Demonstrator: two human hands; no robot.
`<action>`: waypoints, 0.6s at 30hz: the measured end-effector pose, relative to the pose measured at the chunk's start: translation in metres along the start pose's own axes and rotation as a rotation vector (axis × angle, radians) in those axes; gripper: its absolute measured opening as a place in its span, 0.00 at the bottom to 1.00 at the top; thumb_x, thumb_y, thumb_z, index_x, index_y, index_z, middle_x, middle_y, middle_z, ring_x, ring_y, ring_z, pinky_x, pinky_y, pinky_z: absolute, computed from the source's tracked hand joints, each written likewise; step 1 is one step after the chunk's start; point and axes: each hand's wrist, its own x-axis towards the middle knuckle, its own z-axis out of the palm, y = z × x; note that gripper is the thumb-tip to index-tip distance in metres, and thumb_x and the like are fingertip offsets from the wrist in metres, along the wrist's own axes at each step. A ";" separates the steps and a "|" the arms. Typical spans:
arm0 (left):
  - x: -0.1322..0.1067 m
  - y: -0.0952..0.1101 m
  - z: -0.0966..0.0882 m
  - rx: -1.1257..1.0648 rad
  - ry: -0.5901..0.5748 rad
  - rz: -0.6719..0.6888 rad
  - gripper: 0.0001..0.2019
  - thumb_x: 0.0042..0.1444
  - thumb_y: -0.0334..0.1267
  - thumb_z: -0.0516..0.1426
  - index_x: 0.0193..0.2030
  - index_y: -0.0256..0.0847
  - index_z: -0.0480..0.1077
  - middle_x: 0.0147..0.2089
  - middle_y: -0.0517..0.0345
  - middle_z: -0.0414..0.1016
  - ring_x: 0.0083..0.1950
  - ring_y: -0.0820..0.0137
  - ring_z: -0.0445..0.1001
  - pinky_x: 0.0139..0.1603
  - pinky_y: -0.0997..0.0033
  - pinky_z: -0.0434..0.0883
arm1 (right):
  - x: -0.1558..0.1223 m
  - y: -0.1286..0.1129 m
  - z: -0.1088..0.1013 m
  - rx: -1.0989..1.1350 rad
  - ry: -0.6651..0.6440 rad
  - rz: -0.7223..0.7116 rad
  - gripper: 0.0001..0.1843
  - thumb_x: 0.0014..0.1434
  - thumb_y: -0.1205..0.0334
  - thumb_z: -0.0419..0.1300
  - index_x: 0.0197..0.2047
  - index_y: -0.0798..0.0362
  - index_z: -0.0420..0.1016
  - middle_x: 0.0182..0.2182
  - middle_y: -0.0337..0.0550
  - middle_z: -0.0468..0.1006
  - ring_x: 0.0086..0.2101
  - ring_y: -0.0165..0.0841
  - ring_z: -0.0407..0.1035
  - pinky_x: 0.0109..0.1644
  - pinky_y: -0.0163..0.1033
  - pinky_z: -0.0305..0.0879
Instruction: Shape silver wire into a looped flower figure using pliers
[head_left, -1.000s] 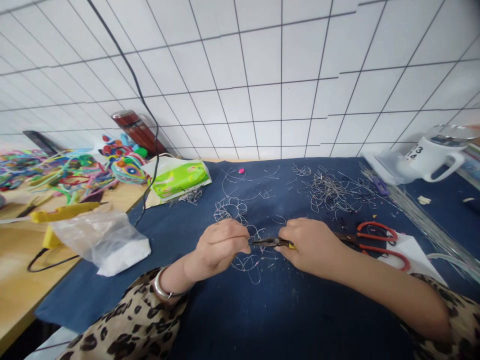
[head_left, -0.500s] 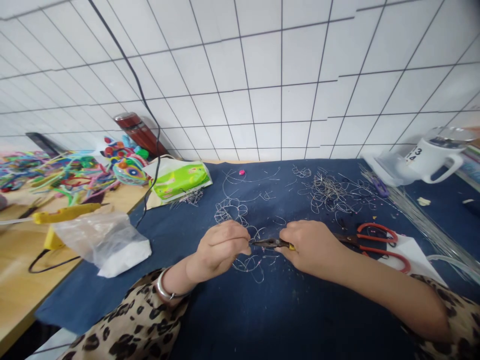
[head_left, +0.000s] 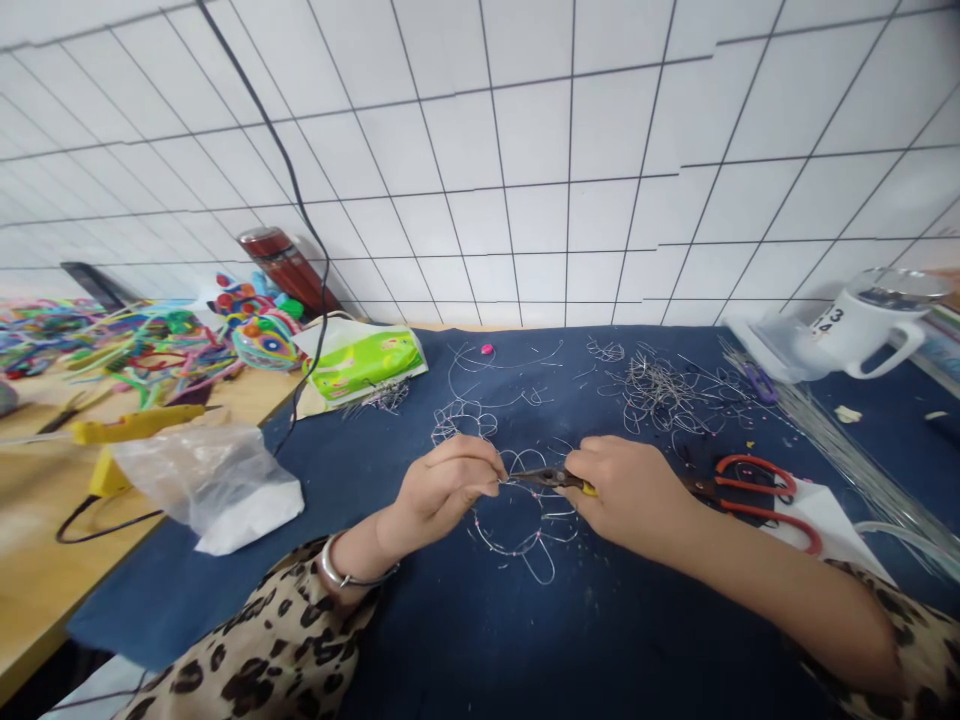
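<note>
My right hand [head_left: 626, 495] is closed around yellow-handled pliers [head_left: 551, 478], whose narrow jaws point left. Facing it, my left hand [head_left: 454, 485] pinches a thin wire flower frame [head_left: 517, 553] at its upper left edge. The jaw tips meet the wire right beside my left fingertips; exactly what they grip is too small to tell. Looped petals and small pink marks show around the frame's ring, which hangs below the pliers. Just behind my left hand, another looped wire piece [head_left: 465, 418] lies on the dark blue cloth [head_left: 420, 640].
Red-handled scissors [head_left: 757, 485] lie right of my right hand. Tangled wire scraps [head_left: 664, 388], straight wires [head_left: 862, 460] and a white mug [head_left: 862, 325] are farther right. On the left are a yellow glue gun [head_left: 139, 425], a plastic bag [head_left: 214, 480] and a green packet [head_left: 364, 362].
The wire frame has turned between my hands, so its ring now shows wider below the pliers. Both hands stay close together; the view has shifted slightly.
</note>
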 end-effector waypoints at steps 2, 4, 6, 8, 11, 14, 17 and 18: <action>0.001 -0.001 0.000 -0.002 -0.009 -0.007 0.05 0.59 0.28 0.52 0.37 0.36 0.68 0.39 0.52 0.71 0.41 0.71 0.72 0.41 0.67 0.73 | 0.000 0.002 -0.001 0.002 0.007 -0.008 0.07 0.55 0.62 0.55 0.27 0.53 0.68 0.26 0.37 0.69 0.29 0.28 0.60 0.29 0.34 0.48; 0.001 -0.002 0.000 0.005 -0.029 -0.012 0.04 0.58 0.28 0.52 0.37 0.36 0.68 0.40 0.52 0.72 0.42 0.70 0.72 0.42 0.67 0.73 | 0.000 0.004 -0.002 -0.010 0.007 -0.015 0.06 0.55 0.62 0.55 0.27 0.53 0.67 0.26 0.37 0.69 0.30 0.29 0.60 0.29 0.34 0.48; 0.002 -0.003 0.000 0.019 -0.052 -0.012 0.04 0.58 0.27 0.53 0.37 0.36 0.68 0.41 0.51 0.72 0.43 0.70 0.72 0.43 0.67 0.73 | 0.000 0.006 -0.002 -0.030 0.002 -0.025 0.06 0.55 0.62 0.56 0.27 0.53 0.67 0.27 0.38 0.69 0.30 0.29 0.61 0.30 0.34 0.49; 0.001 -0.004 0.001 0.046 -0.064 -0.001 0.05 0.58 0.26 0.53 0.38 0.36 0.68 0.42 0.51 0.72 0.44 0.70 0.72 0.44 0.67 0.73 | 0.000 0.008 -0.002 -0.056 0.002 -0.034 0.06 0.55 0.62 0.56 0.28 0.52 0.67 0.27 0.38 0.69 0.31 0.30 0.60 0.30 0.35 0.49; -0.003 -0.006 0.004 0.113 -0.039 0.046 0.06 0.56 0.25 0.54 0.38 0.36 0.69 0.44 0.51 0.72 0.46 0.69 0.71 0.46 0.67 0.72 | 0.000 0.009 -0.002 -0.094 0.013 -0.045 0.05 0.55 0.61 0.56 0.28 0.52 0.68 0.29 0.39 0.69 0.32 0.31 0.60 0.30 0.35 0.49; -0.007 -0.009 0.007 0.185 0.041 0.091 0.08 0.53 0.22 0.57 0.37 0.36 0.70 0.46 0.51 0.69 0.46 0.68 0.71 0.45 0.67 0.73 | 0.000 0.009 -0.002 -0.122 0.025 -0.057 0.06 0.55 0.61 0.55 0.29 0.52 0.68 0.30 0.41 0.69 0.34 0.33 0.59 0.31 0.36 0.50; -0.009 -0.012 0.008 0.239 0.106 0.163 0.09 0.50 0.22 0.58 0.37 0.37 0.72 0.45 0.53 0.65 0.46 0.66 0.71 0.42 0.66 0.73 | 0.001 0.008 -0.004 -0.143 0.034 -0.074 0.06 0.56 0.62 0.54 0.28 0.52 0.68 0.29 0.42 0.69 0.34 0.34 0.58 0.32 0.37 0.51; -0.008 -0.012 0.008 0.261 0.110 0.187 0.09 0.50 0.23 0.59 0.37 0.38 0.72 0.43 0.54 0.64 0.45 0.66 0.71 0.41 0.66 0.73 | 0.001 0.008 -0.004 -0.149 0.036 -0.078 0.07 0.56 0.62 0.54 0.28 0.52 0.68 0.29 0.42 0.69 0.34 0.34 0.58 0.33 0.37 0.51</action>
